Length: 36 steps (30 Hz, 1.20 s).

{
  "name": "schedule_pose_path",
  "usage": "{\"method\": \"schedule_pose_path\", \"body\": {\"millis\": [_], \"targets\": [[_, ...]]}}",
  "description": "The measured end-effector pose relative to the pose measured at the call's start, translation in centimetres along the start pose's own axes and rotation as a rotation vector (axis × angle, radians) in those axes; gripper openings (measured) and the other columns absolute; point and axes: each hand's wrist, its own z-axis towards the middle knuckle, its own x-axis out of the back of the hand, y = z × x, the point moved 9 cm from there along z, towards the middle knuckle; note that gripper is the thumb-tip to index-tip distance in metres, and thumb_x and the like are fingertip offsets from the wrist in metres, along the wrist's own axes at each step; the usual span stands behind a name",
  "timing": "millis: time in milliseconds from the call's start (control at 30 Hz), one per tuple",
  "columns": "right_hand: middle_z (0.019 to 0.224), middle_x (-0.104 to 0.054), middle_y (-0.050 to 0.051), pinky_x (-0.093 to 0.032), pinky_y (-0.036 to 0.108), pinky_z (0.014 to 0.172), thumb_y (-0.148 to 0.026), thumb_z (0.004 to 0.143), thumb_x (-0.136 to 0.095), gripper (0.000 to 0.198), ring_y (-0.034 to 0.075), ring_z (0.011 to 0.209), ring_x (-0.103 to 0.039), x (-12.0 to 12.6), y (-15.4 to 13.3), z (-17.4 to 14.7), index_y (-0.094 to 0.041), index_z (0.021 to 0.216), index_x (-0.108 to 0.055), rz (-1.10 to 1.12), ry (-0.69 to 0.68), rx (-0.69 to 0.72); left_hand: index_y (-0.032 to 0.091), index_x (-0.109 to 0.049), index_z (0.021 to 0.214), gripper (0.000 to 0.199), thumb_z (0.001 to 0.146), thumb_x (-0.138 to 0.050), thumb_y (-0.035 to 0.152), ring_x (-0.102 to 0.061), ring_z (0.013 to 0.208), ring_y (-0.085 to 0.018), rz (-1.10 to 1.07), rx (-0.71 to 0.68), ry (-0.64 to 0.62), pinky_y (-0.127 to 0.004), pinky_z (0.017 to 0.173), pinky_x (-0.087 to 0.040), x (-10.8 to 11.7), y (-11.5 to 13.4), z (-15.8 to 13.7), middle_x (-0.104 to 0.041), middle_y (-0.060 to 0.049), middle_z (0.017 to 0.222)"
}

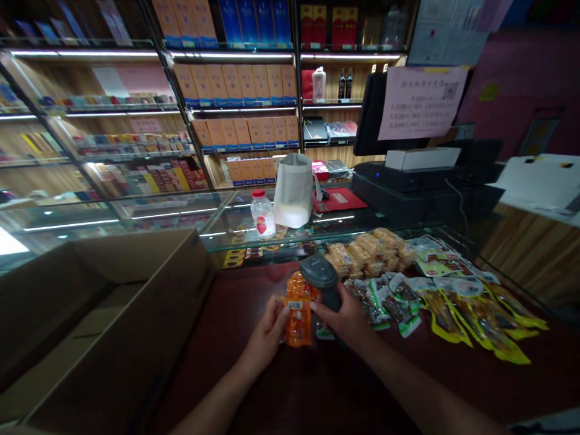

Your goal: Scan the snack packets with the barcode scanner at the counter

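My left hand (268, 326) pinches the left edge of an orange snack packet (298, 326) above the dark red counter. In my right hand (353, 320) is a grey handheld barcode scanner (319, 275), gripped by its handle with the head over the packet's upper right. My right thumb reaches to the packet's right edge. More orange packaging (296, 283) shows just behind; whether it is a separate packet I cannot tell. Small clear packets with green edges (394, 302) lie right of the scanner, partly hidden by my right hand.
An open cardboard box (113, 332) stands at the left. Wrapped tan snacks (371, 251) are piled behind the scanner, with yellow-edged packets (475, 308) to the right. A red-capped bottle (263, 216) and a pale bag (293, 193) stand on the glass case, left of a monitor (369, 115).
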Motion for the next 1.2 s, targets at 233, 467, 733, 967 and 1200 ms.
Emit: {"method": "schedule_pose_path", "body": {"millis": [233,467,733,967,1200], "targets": [[0.058,-0.06,-0.006,-0.042,0.024,0.041,-0.035,0.069,-0.082,0.038,0.015,0.043,-0.052,-0.8,2.3,0.0,-0.022,0.1,-0.063,-0.005,-0.074,-0.092,0.024,-0.052,0.099,0.039,0.079,-0.073,0.049,-0.062,0.055,-0.012,-0.128,0.043,-0.118,-0.021,0.041,-0.049,-1.1,-0.9,-0.4,-0.069,0.0,0.09],[0.054,-0.059,-0.007,-0.042,0.023,0.041,-0.036,0.07,-0.08,0.033,0.013,0.042,-0.05,-0.1,2.4,0.0,-0.022,0.092,-0.059,0.038,-0.093,-0.143,0.018,-0.065,0.098,0.039,0.07,-0.084,0.038,-0.064,0.07,-0.014,-0.184,0.145,-0.137,-0.018,0.049,-0.048,-1.0,-2.3,-0.1,-0.073,-0.007,0.098],[0.056,-0.06,-0.007,-0.045,0.024,0.044,-0.029,0.07,-0.078,0.029,0.014,0.044,-0.055,0.2,1.9,-0.5,-0.021,0.088,-0.057,0.054,-0.087,-0.169,0.021,-0.066,0.114,0.048,0.077,-0.076,0.049,-0.067,0.065,-0.017,-0.184,0.174,-0.054,-0.028,0.059,-0.056,-0.4,-1.5,-0.5,-0.073,-0.004,0.09],[0.054,-0.061,-0.005,-0.046,0.024,0.046,-0.031,0.073,-0.077,0.027,0.014,0.046,-0.055,0.4,1.9,-0.6,-0.021,0.084,-0.054,0.042,-0.074,-0.152,0.017,-0.067,0.095,0.038,0.068,-0.087,0.033,-0.063,0.061,-0.011,-0.297,0.081,-0.005,-0.018,0.051,-0.051,0.2,-1.0,0.2,-0.07,-0.001,0.076],[0.055,-0.063,-0.005,-0.046,0.025,0.047,-0.034,0.073,-0.078,0.033,0.015,0.046,-0.055,1.0,2.3,-0.3,-0.02,0.095,-0.058,0.03,-0.064,-0.12,0.014,-0.068,0.081,0.038,0.068,-0.085,0.046,-0.065,0.06,-0.013,-0.353,0.141,0.038,-0.023,0.053,-0.057,0.8,-0.9,0.1,-0.072,-0.003,0.077]]}}
